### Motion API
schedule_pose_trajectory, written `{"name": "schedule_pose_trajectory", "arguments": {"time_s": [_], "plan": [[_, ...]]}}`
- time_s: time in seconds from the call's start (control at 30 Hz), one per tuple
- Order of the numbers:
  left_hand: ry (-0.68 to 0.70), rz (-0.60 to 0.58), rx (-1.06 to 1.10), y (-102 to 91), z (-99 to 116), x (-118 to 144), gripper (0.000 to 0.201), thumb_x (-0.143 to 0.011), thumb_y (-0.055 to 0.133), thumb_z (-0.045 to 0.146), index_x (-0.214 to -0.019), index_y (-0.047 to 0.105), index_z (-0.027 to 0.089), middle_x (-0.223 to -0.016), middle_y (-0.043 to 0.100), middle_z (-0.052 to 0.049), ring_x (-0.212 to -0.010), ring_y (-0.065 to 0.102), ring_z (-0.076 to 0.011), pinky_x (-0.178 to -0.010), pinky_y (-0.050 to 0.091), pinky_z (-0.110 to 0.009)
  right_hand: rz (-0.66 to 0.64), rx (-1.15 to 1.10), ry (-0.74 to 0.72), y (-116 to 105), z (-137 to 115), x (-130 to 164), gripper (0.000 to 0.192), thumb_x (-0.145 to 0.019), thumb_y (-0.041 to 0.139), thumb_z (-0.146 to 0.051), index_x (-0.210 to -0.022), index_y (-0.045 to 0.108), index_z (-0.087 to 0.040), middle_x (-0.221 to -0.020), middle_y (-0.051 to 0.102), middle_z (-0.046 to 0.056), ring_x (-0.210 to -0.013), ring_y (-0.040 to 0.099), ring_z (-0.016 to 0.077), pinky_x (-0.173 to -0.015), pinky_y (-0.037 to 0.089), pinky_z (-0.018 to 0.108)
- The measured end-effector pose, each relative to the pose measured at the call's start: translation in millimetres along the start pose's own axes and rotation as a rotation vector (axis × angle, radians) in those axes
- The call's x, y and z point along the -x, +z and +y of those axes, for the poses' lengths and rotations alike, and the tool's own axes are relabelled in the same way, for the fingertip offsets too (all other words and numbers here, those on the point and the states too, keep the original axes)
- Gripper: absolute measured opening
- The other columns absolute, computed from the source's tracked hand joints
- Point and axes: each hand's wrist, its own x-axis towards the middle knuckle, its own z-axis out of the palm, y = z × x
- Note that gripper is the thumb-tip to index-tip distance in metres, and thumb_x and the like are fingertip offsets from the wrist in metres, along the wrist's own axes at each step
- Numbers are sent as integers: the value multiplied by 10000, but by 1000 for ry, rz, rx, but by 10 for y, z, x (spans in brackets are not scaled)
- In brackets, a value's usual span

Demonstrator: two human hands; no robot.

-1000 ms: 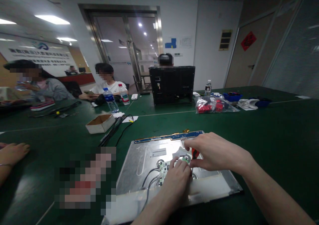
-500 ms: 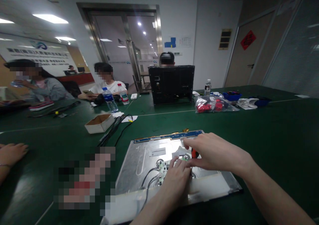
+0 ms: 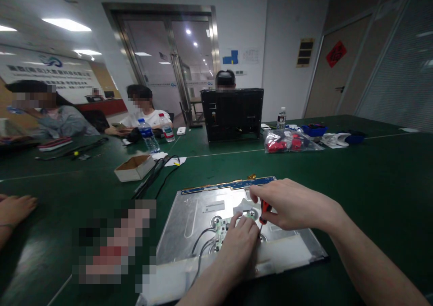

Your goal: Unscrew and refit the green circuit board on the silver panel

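Observation:
My right hand [image 3: 287, 204] is closed around a screwdriver [image 3: 264, 212] with a red and black handle. Its thin shaft slants down beside my left fingers, toward a round recess on the right of the board; the tip's contact is hard to make out. My left hand [image 3: 241, 240] lies with fingers stretched over a small green circuit board [image 3: 221, 230], covering part of it. Beneath both hands is a silver metal display panel [image 3: 184, 218], with a blue circuit strip [image 3: 216, 188] along its far edge. Dark wires run from the small board across the panel.
Left of the panel are black cables [image 3: 152, 177] and an open cardboard box [image 3: 133, 168]. Bottles [image 3: 148, 134], a black monitor-like case [image 3: 232, 116] and a plastic bag of red parts [image 3: 287, 141] stand farther back. Another person's hand [image 3: 16, 210] rests at left.
My right thumb has shifted away from my left hand, and more of the screwdriver's handle and shaft shows. My left hand stays on the board.

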Motion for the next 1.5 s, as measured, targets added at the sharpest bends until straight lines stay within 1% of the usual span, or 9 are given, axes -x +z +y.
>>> {"name": "schedule_pose_trajectory", "arguments": {"time_s": [0.27,0.47,0.73,0.87,1.0,1.2,1.37,1.5], "plan": [[6,28,2,-18,10,2,68,-904,524,140,-894,581,176,-902,622,-18,-907,558,-185,-1020,305,-396,9,-18,5,3,20,5,221,-778,555,-195,-998,555,-215,-851,651,16,-694,553,157,-533,289,256],[1,23,-2,7,-7,-5,40,-878,581,165,-915,595,172,-896,629,-14,-898,565,-189,-1011,320,-398,16,-28,-10,16,24,5,250,-763,567,-169,-1006,562,-223,-863,651,13,-698,556,155,-532,285,250],[-26,29,4,15,-10,-3,32,-871,602,202,-890,595,177,-909,634,-14,-923,567,-195,-1018,318,-395,63,27,20,55,32,-23,192,-795,578,-225,-986,576,-221,-842,666,13,-687,584,168,-540,326,260],[-19,29,8,-5,-6,-1,41,-871,598,178,-912,595,181,-948,634,-17,-951,560,-189,-1024,314,-384,39,1,-4,38,18,-22,207,-785,604,-241,-987,571,-219,-884,666,10,-721,586,170,-553,342,258],[-37,25,21,-39,4,1,34,-869,593,186,-902,594,187,-920,629,-11,-938,557,-190,-1018,319,-390,-6,-13,-3,13,2,-16,159,-779,598,-189,-935,569,-203,-893,654,18,-745,579,163,-550,328,251],[-44,13,38,-17,-5,-11,22,-857,601,188,-874,590,181,-894,628,-12,-920,565,-193,-1009,329,-395,-28,-3,-51,5,22,-4,240,-756,586,-122,-972,550,-218,-896,645,3,-751,561,154,-554,315,246],[-36,5,37,-15,-5,-15,63,-877,556,135,-907,599,169,-906,635,-23,-915,572,-189,-1016,322,-394,3,4,-25,20,6,-8,191,-762,578,-147,-942,553,-205,-866,653,18,-723,564,163,-531,292,251],[-29,-20,30,-50,-1,-26,93,-881,533,114,-899,610,162,-921,644,-37,-922,575,-194,-1016,320,-393,45,28,-23,46,20,-25,163,-768,588,-184,-927,564,-209,-817,655,8,-690,564,161,-520,283,253]]}}
